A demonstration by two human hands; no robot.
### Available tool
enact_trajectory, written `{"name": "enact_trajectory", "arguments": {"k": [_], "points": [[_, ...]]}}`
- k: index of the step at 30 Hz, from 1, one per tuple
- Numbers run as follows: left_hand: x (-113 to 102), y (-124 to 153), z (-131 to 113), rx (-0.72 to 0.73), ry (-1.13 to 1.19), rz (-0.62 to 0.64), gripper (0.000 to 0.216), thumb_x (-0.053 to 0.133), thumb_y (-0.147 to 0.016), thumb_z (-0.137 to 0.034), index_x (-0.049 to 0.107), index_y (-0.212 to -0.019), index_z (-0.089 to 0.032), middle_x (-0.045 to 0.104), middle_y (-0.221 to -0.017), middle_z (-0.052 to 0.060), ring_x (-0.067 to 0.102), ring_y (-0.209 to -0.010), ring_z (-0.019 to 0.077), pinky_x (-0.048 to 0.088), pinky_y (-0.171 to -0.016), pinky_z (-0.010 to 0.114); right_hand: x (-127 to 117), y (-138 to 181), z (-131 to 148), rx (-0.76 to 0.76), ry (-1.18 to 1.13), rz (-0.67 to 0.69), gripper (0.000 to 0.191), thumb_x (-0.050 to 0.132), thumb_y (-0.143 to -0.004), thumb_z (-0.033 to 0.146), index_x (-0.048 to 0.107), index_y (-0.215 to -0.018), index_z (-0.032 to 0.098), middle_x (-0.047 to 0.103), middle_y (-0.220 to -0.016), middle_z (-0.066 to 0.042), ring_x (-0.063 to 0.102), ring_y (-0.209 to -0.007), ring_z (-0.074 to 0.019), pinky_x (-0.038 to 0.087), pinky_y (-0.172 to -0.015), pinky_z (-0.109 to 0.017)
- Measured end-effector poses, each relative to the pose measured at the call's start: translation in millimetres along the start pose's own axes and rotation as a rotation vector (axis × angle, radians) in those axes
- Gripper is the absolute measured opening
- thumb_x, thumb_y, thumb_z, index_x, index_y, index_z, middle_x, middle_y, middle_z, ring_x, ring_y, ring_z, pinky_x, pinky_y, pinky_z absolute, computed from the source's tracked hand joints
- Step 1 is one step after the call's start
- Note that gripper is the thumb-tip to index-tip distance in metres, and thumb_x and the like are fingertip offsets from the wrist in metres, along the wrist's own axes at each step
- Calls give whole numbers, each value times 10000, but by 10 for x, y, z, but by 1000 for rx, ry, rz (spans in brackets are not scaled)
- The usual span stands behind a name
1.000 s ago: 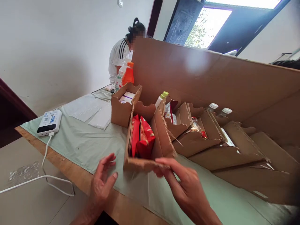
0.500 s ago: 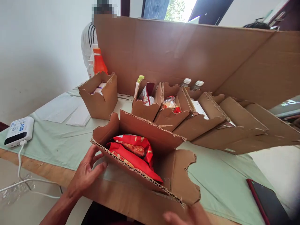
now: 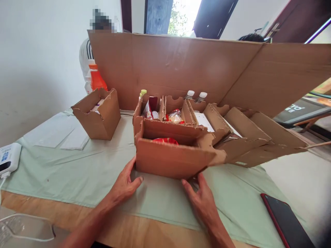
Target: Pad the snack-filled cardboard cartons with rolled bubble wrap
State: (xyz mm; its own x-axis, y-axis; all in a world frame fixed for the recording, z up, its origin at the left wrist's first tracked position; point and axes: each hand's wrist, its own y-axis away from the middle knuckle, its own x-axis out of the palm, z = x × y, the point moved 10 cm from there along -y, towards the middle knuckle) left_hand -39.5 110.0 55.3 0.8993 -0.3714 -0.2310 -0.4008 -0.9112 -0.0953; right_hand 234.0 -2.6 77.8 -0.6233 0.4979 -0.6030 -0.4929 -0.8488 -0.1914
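Observation:
A cardboard box (image 3: 170, 160) sits on the cloth-covered table, just in front of a row of similar boxes. Red packets (image 3: 165, 141) show over its near wall; their lower part is hidden. My left hand (image 3: 125, 184) grips the box's lower left corner, fingers along the side and thumb apart in front. At the lower right corner, my right hand (image 3: 200, 194) holds the box, its fingertips partly hidden under or behind the edge. Directly behind stand a box (image 3: 136, 127) with a bag in it and a box (image 3: 184, 103) holding wrapped snacks.
Another box (image 3: 97, 119) stands at the left beside white sheets (image 3: 74, 137). A tall cardboard panel (image 3: 168, 65) closes off the back, with an orange bottle (image 3: 97, 77) near its left end. A phone (image 3: 287, 220) lies at right, a white device (image 3: 10, 156) at left. A person (image 3: 84, 57) is beyond.
The box of red packets has moved away from me, up to the row, and its near wall now faces me. Both hands have gone forward with it; the right hand shows more fully.

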Motion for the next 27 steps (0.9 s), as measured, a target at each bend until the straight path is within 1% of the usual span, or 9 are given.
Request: {"name": "enact_trajectory", "arguments": {"k": [3,7,9,11,14,19,23,25,27], "points": [[-88,51,118,17,-85,-98,520,591,-836,-221,575,-1354,-177,627,-1342,125,591,-1226,279,466,-1054,441,115,36,-214,22,64,38,386,555,-866,538,610,-1026,192,750,-988,-108,692,-907,-281,537,-786,-410],[-166,98,85,47,-103,-176,417,597,-839,-209,636,-1254,-192,669,-1096,79,643,-942,215,541,-869,369,96,27,-223,23,90,34,351,540,-872,534,630,-942,202,756,-887,-90,680,-770,-257,521,-670,-361],[-134,90,31,71,-87,-156,442,610,-814,-193,642,-1255,-202,660,-1064,68,638,-916,208,552,-828,349,51,15,-181,36,76,23,348,539,-864,533,638,-904,202,753,-834,-83,657,-687,-239,500,-593,-332],[-82,88,-15,105,-42,-113,490,616,-806,-194,631,-1296,-209,654,-1103,77,641,-969,220,564,-848,357,-1,20,-159,63,58,3,352,535,-866,538,640,-885,203,750,-800,-74,640,-638,-225,481,-549,-311],[30,119,-15,125,67,-7,587,623,-818,-233,569,-1402,-216,622,-1293,114,627,-1142,263,553,-973,419,-68,44,-194,116,39,-29,364,534,-857,555,642,-880,209,751,-766,-68,661,-644,-233,497,-563,-306],[244,198,108,49,227,163,813,644,-823,-280,340,-1573,-198,420,-1603,145,431,-1451,337,385,-1184,542,-133,33,-422,245,21,-73,449,574,-763,628,634,-919,211,777,-849,-111,705,-711,-277,535,-597,-342],[301,196,133,6,236,205,869,657,-799,-259,296,-1588,-200,396,-1622,149,392,-1482,335,330,-1210,567,-260,4,-495,255,15,-126,525,604,-729,650,630,-1001,203,775,-975,-132,719,-748,-278,531,-565,-343],[258,168,128,-12,215,166,832,656,-794,-245,344,-1564,-197,472,-1567,158,458,-1433,329,376,-1179,556,-399,61,-484,236,12,-189,580,614,-749,645,634,-1107,189,762,-1070,-142,730,-824,-286,553,-609,-352],[209,141,115,-35,187,121,779,661,-784,-232,417,-1523,-192,572,-1470,158,555,-1334,314,435,-1128,528,-500,183,-488,228,49,-231,594,614,-806,621,635,-1221,196,748,-1150,-140,729,-944,-313,581,-724,-398]]}}
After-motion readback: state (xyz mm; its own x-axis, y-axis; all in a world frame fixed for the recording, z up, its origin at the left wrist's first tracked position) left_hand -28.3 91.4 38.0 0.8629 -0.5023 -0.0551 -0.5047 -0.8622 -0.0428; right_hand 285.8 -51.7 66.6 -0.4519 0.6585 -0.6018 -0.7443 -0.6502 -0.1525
